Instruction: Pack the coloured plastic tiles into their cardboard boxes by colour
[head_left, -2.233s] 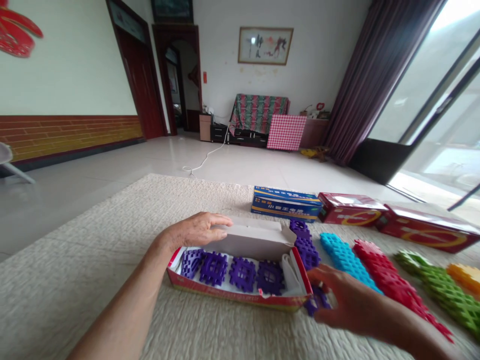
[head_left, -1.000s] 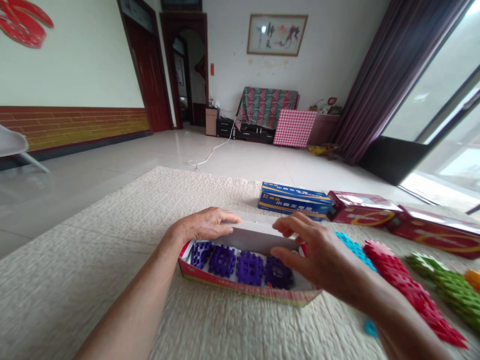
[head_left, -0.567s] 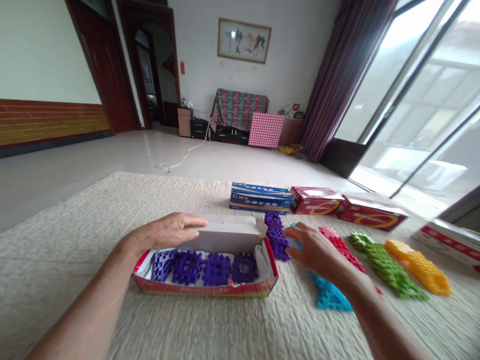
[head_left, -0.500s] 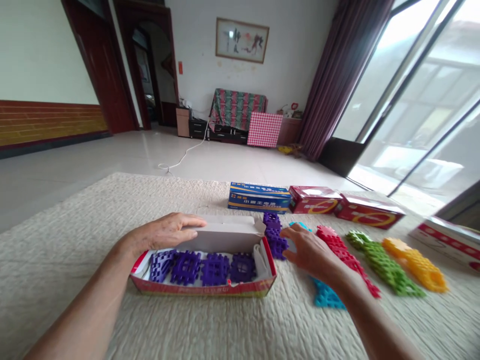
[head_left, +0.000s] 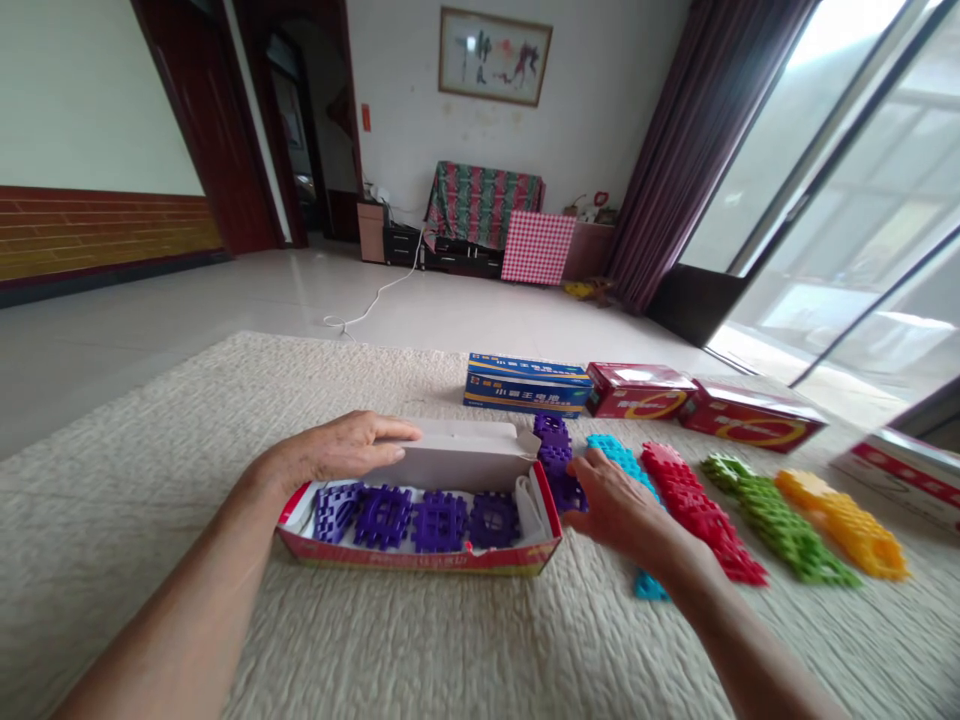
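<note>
A cream quilted mat filled the foreground, and two bare forearms reached in over it. On it stood an oblong red cardboard box with its top open. Inside, four notched purple plastic tiles stood in a line on a white lining, with crumpled white material at the right end.

The left hand lay at the left end of the raised white cardboard lid, fingers stretched along its top edge; whether it pinched the lid or merely rested there could not be told. The right hand was just right of the box, thumb and fingers parted about the near end of a strip of purple plastic tiles; whether they had closed on a tile could not be seen.

A light-blue plastic strip ran partly beneath the right hand and forearm. Farther right lay a red plastic strip, a green one and a yellow one.

Beyond them stood a blue printed cardboard box, two dark-red cardboard boxes and, at far right, a white-and-red carton.

Across the pale tiled floor, a red-and-white checked cloth hung before a low black cabinet, beneath a framed picture.
</note>
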